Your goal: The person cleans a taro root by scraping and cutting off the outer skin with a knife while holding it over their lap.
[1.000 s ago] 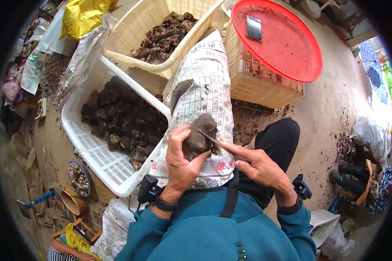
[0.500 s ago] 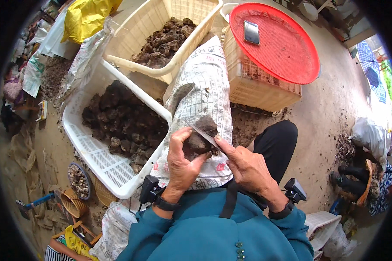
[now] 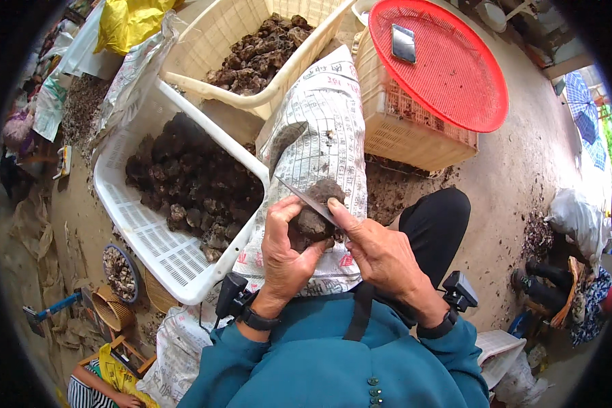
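My left hand (image 3: 285, 255) grips a dark, dirt-covered lump (image 3: 311, 224) over a printed white woven sack (image 3: 319, 122) that lies along my lap. In my right hand (image 3: 384, 255) is a long-bladed knife (image 3: 295, 190), its blade slanting across the top of the lump, index finger pressed along it. Just left of the sack, a white plastic basket (image 3: 112, 194) holds many dark clumps (image 3: 170, 173). My dark-trousered leg (image 3: 435, 224) shows to the right.
A cream basket (image 3: 182, 68) of clumps stands ahead. A red round tray (image 3: 449, 81) with a phone (image 3: 403, 42) rests on a crate (image 3: 411, 146). Lower left are a bowl (image 3: 133, 275), wicker baskets (image 3: 109, 309) and another person's arm (image 3: 105, 387); booted legs (image 3: 544, 285) are at right.
My right hand has moved up and slightly left, sliding the blade farther across the lump, with the index finger now farther forward on it. My left hand stays around the lump.
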`<control>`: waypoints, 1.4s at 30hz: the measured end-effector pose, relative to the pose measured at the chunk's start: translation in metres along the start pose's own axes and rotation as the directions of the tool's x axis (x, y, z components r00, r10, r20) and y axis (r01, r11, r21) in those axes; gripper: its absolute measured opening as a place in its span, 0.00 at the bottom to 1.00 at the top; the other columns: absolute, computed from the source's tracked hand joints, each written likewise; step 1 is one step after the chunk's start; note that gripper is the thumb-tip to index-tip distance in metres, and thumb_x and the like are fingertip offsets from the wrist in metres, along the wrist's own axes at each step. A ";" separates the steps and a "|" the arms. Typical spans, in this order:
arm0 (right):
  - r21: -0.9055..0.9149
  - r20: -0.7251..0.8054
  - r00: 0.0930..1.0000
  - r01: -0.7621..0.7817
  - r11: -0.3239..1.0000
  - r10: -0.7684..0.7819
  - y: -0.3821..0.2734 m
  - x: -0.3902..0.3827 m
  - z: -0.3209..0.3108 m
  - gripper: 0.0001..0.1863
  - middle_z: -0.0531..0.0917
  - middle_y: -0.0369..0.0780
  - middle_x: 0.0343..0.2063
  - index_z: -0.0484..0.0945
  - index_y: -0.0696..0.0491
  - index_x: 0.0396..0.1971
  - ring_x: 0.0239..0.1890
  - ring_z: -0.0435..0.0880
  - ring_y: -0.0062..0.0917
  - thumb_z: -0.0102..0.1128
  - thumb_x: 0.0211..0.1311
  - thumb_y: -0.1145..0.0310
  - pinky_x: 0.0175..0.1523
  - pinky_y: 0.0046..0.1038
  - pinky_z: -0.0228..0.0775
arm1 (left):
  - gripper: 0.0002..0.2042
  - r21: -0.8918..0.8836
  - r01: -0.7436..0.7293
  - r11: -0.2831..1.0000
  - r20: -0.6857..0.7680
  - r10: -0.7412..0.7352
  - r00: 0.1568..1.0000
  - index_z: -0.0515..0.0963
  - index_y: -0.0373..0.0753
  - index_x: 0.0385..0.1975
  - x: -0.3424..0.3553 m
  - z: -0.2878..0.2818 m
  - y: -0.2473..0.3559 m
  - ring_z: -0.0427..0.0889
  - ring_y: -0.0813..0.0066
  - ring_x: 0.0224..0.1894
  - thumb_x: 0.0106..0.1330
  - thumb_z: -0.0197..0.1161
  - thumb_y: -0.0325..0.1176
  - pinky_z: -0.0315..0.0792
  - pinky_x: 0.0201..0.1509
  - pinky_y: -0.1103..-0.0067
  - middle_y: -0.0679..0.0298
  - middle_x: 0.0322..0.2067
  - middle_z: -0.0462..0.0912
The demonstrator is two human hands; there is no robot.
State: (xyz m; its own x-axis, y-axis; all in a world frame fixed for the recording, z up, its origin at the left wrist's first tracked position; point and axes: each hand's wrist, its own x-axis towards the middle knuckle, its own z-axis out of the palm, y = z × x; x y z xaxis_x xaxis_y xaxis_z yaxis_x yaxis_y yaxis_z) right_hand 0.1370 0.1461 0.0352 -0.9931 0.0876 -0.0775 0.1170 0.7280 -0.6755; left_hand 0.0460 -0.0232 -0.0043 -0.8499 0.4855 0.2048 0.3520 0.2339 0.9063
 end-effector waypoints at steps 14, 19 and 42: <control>0.146 -0.161 0.973 -0.142 0.979 0.165 0.017 0.004 -0.021 0.39 0.82 0.49 0.37 0.60 0.42 0.73 0.38 0.83 0.47 0.60 0.59 0.74 0.42 0.42 0.75 | 0.32 -0.379 0.287 0.880 0.065 -0.284 0.957 0.68 0.35 0.54 0.008 -0.005 0.002 0.76 0.69 0.54 0.49 0.79 0.27 0.70 0.61 0.73 0.57 0.50 0.75; 0.021 0.062 0.995 -0.081 0.996 0.080 0.009 -0.010 -0.016 0.39 0.78 0.47 0.30 0.60 0.35 0.72 0.31 0.80 0.46 0.58 0.60 0.72 0.35 0.44 0.71 | 0.37 -0.479 0.337 0.810 0.117 -0.322 0.940 0.64 0.35 0.61 0.016 -0.013 0.001 0.76 0.72 0.54 0.53 0.78 0.31 0.69 0.63 0.74 0.60 0.51 0.75; -0.035 -0.112 0.993 -0.051 0.998 0.046 0.011 -0.017 -0.009 0.34 0.77 0.43 0.27 0.68 0.33 0.68 0.26 0.79 0.42 0.59 0.61 0.71 0.30 0.42 0.71 | 0.34 -0.525 0.441 0.728 0.204 -0.395 0.896 0.69 0.33 0.60 0.023 -0.016 0.009 0.74 0.70 0.56 0.55 0.78 0.35 0.68 0.63 0.74 0.60 0.51 0.75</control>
State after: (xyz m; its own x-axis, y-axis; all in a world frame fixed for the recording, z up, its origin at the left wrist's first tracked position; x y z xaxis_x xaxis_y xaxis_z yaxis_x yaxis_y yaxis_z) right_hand 0.1556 0.1589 0.0356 -0.9801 0.1970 -0.0260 0.1670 0.7458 -0.6449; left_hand 0.0231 -0.0230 0.0149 -0.8204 0.5142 -0.2499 -0.3242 -0.0584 0.9442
